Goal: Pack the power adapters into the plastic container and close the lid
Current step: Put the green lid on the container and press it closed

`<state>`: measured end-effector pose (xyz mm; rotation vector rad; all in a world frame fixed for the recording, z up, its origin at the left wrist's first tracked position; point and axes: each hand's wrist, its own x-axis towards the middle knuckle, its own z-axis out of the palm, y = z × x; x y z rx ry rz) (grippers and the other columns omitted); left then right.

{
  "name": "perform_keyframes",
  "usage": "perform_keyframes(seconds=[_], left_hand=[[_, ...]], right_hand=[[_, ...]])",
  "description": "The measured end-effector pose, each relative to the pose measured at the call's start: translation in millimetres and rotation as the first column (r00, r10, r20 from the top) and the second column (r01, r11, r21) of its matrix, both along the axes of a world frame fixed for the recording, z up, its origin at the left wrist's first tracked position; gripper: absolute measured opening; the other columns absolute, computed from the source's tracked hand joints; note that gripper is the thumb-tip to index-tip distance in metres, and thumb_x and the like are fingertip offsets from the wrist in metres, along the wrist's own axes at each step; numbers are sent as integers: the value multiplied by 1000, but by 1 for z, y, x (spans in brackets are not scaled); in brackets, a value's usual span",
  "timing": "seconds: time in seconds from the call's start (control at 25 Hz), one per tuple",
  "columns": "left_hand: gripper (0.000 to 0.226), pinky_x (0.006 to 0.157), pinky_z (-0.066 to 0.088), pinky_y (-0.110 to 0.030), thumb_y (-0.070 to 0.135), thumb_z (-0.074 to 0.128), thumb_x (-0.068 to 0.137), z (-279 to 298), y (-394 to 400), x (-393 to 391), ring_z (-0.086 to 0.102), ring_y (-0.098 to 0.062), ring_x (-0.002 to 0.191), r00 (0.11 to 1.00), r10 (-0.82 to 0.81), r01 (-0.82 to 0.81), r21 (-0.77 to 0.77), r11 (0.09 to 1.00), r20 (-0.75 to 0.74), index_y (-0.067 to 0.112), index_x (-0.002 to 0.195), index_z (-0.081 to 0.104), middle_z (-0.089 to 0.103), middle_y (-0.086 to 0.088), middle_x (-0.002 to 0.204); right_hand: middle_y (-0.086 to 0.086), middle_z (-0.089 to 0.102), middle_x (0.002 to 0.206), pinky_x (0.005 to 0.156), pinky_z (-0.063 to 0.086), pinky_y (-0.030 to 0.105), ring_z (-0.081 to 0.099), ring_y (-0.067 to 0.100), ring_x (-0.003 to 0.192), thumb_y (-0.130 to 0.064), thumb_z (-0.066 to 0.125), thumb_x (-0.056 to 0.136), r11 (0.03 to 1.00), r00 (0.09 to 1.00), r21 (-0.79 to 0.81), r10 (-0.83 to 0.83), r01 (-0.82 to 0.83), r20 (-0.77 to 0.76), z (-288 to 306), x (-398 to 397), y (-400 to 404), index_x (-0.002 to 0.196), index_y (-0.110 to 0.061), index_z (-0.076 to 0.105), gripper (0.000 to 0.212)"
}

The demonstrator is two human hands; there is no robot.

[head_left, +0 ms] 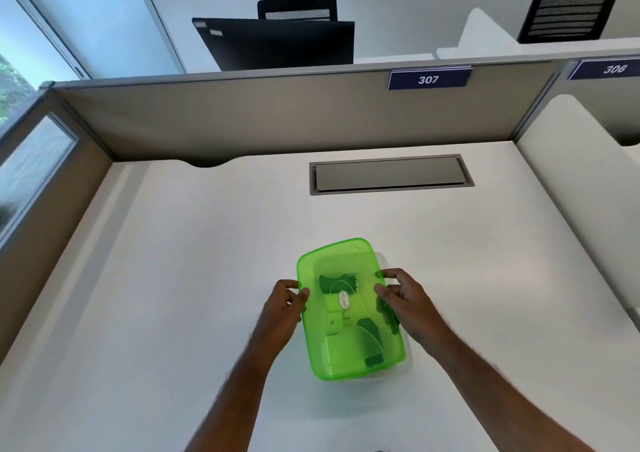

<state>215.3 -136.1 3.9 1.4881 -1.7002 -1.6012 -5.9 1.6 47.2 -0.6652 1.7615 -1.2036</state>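
Landmark: grey cable hatch (391, 174) set into white desk (173, 278), near back edge.
Container: clear plastic container (381, 258), well in front of hatch, abt centre of desk; mostly hidden under lid, only a clear rim shows at its far-right corner and along its right side.
Lid: translucent green lid (346, 257) lying on top of container, shifted slightly left so container rim peeks out on the right; can't tell if snapped down.
Adapters: power adapters (337, 283) inside, seen thru lid as dark and pale blocks w/ a thin cord and a round white sticker; exact count unclear.
Left hand (285, 301): at lid's left long edge, side facing away from hatch's right end; fingers curled narrow, thumb and fingertips pinching lid rim.
Right hand (403, 294): at lid's right long edge, fingers half spread, tips pressing on lid top and rim, gripping it.
Behind hatch: beige partition (242, 119) w/ blue tag "307" (428, 79); black monitor back (277, 44) and mesh chairs beyond it.
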Motion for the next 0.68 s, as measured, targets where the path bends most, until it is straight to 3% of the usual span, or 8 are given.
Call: perform_keyframes(seconds=[0.16,0.4,0.56,0.68], left_hand=[[11,52,42,-17,28,64,100,-4,-4,-15,60,-14,64,998,-53,52,30,998,32,20,104,59,66,-1,78],[17,58,42,-25,22,64,99,-1,-4,-30,60,-16,67,997,-24,22,37,999,68,12,110,56,62,-2,83],[27,67,44,-28,24,68,96,-4,-12,-39,61,-19,83,995,-26,29,-33,999,92,21,121,57,61,0,101],[33,75,49,-26,26,66,98,1,-18,-53,60,-16,85,991,-51,64,-102,993,125,24,130,58,53,1,117]], right_hand=[[17,73,79,63,50,37,65,21,68,-19,64,98,999,998,12,-49,49,29,-8,-11,9,119,-23,61,22],[9,70,71,61,47,34,61,20,66,-16,61,99,999,999,-17,-32,32,9,-12,-18,15,125,-25,58,28],[10,69,71,57,47,27,62,14,63,-17,61,99,1000,1000,5,10,-10,10,-12,-21,17,128,-31,55,32],[19,68,74,57,46,30,62,17,62,-19,60,99,999,999,34,42,-42,-4,-14,-23,19,127,-31,54,31]])
